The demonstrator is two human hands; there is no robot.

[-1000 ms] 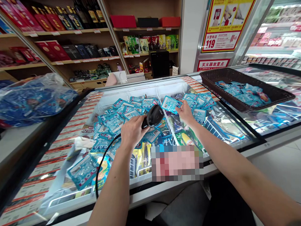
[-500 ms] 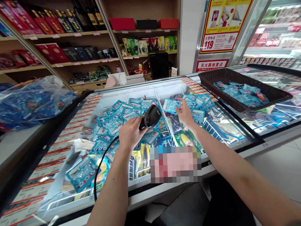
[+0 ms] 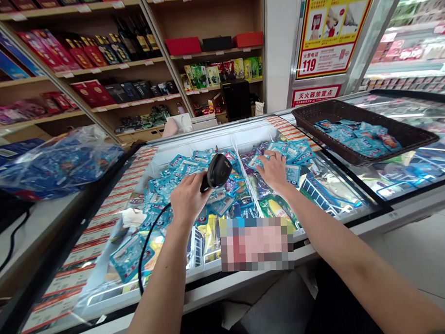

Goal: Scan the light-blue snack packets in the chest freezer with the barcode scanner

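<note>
My left hand [image 3: 189, 196] is wrapped round the handle of a black barcode scanner [image 3: 219, 171], whose head points up and right over the freezer. A black cable runs down from it past my forearm. Many blue snack packets [image 3: 165, 186] lie heaped below and left of the scanner. Right of a white wire divider [image 3: 246, 178], my right hand [image 3: 273, 171] rests palm down with its fingers apart on more blue packets [image 3: 297, 150]. One packet [image 3: 256, 161] lies partly beneath its fingers; their tips are hidden.
The chest freezer's front rim [image 3: 212, 294] runs before me. A brown basket [image 3: 364, 157] of blue packets stands on the glass at right. A clear bag [image 3: 69, 160] of blue packets lies at left. Shelves [image 3: 127, 63] with bottles and boxes are behind.
My right hand has turned palm down and moved slightly lower; the blue packet held at its fingertips now lies partly under it. My left hand with the scanner has shifted slightly left.
</note>
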